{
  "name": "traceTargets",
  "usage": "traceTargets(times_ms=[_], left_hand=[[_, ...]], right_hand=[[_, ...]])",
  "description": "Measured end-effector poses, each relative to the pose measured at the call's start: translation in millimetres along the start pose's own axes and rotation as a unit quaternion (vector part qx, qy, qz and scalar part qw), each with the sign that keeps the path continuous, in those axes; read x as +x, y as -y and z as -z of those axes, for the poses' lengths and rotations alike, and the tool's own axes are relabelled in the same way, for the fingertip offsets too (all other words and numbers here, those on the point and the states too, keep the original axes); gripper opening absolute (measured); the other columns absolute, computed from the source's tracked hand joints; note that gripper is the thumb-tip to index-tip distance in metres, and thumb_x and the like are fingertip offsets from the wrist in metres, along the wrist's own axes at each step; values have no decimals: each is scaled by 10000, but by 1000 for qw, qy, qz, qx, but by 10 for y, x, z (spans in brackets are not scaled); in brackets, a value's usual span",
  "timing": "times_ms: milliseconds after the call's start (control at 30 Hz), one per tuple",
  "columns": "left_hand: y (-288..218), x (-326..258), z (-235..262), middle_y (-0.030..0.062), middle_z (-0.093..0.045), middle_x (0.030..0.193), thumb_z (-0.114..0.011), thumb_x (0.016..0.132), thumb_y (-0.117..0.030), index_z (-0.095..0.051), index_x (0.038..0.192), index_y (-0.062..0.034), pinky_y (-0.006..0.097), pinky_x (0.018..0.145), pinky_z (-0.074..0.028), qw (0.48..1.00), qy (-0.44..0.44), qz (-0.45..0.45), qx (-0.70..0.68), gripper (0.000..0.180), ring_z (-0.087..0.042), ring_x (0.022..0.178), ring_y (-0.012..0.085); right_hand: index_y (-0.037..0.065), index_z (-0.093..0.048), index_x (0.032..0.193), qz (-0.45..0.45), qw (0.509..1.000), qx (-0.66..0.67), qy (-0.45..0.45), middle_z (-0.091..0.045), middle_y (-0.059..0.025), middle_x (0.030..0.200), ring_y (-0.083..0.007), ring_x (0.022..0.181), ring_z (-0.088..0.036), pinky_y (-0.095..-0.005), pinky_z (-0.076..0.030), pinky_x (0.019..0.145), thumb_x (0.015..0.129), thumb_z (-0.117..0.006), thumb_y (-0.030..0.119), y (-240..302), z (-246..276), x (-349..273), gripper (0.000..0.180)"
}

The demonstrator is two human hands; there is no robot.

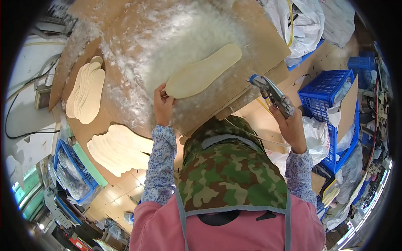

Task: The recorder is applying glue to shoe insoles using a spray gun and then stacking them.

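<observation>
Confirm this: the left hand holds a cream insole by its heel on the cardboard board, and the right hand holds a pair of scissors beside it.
Not quite. In the head view the right hand holds a metal spray gun, not scissors. The rest stands: the left hand holds the cream insole by its heel on the cardboard board.

I count one single insole [204,72], two fanned stacks of insoles [85,93] [119,148], one spray gun [272,94], and three blue plastic crates [331,108] [71,169] [361,65].
</observation>
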State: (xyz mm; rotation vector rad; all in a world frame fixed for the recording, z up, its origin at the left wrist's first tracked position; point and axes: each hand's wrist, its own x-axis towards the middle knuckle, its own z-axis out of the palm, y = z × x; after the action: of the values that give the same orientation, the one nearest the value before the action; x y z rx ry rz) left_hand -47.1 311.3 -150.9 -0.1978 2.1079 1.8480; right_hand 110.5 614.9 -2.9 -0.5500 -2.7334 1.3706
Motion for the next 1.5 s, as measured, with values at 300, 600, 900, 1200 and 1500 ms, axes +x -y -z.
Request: traceTargets(times_ms=[300,600,900,1200,1500], left_hand=[[-19,-37,-55,121,-534,1032,-485,833,58,-429,1239,-26,251,685,-534,1000,-29,-8,9,419,-582,869,157],[-123,-142,-122,149,-528,1043,-487,809,59,-409,1247,-10,285,688,-571,999,-39,-15,-24,450,-619,863,212],[-166,-268,-77,110,-540,1010,-479,831,37,-467,1204,-42,272,658,-550,995,-76,-38,-51,381,-614,782,168],[-786,-887,729,-1,-546,886,-451,792,35,-539,1177,-41,217,692,-458,962,-129,-115,-211,403,-525,794,79],[-522,-887,2500,92,-583,1133,-347,789,0,-550,1187,22,287,941,-428,996,-70,4,-46,448,-561,997,154]], right_hand=[[-13,-559,990,-19,999,10,-43,-512,-35,662,-104,611,-431,-267,-389,556,868,-609,114,-130,141,47,183],[-17,-556,976,14,1000,12,1,-560,-44,705,-103,624,-447,-261,-407,574,859,-618,100,-76,110,95,176],[-22,-590,923,-17,998,-5,54,-554,-27,672,-101,610,-460,-268,-403,558,843,-612,88,159,36,37,137],[6,-497,1232,3,988,153,28,-627,-67,1066,16,444,-314,-171,-218,369,919,-510,72,23,45,17,320],[10,-509,1195,12,981,139,132,-648,-59,998,5,427,-327,-179,-230,365,899,-564,96,320,-641,246,314]])
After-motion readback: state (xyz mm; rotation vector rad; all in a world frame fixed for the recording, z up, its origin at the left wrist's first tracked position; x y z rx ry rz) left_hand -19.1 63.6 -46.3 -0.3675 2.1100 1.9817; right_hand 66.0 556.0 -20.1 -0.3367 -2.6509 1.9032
